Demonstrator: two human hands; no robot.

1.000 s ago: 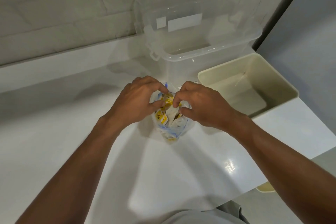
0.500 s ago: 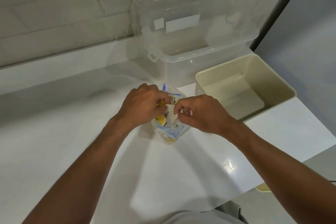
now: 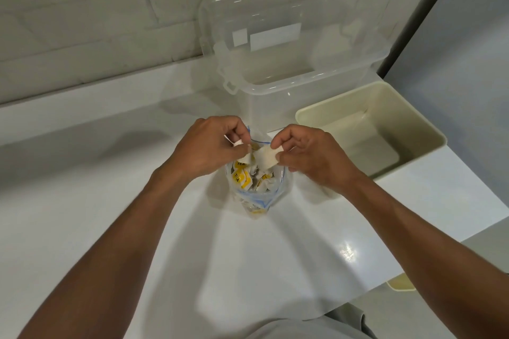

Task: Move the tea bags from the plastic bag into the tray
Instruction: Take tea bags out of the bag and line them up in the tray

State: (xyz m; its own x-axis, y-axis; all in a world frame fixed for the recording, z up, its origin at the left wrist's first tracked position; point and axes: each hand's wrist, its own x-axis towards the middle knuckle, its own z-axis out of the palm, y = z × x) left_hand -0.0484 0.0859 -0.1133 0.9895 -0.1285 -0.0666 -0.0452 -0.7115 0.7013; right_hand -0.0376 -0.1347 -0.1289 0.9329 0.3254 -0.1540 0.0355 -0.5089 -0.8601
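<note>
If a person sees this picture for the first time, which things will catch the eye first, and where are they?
In the centre, the left hand and right hand pinch a pale tea bag above the clear plastic bag of yellow-labelled tea bags on the white counter. To the right sits the cream rectangular tray, with nothing in it. Behind stands a clear plastic storage box.

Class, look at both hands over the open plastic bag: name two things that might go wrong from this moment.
1. The right hand pinches only a corner of a tea bag; it may slip or tear.
2. The plastic bag stands unsupported on the counter; tugging may tip it, short of the beige tray.
</note>
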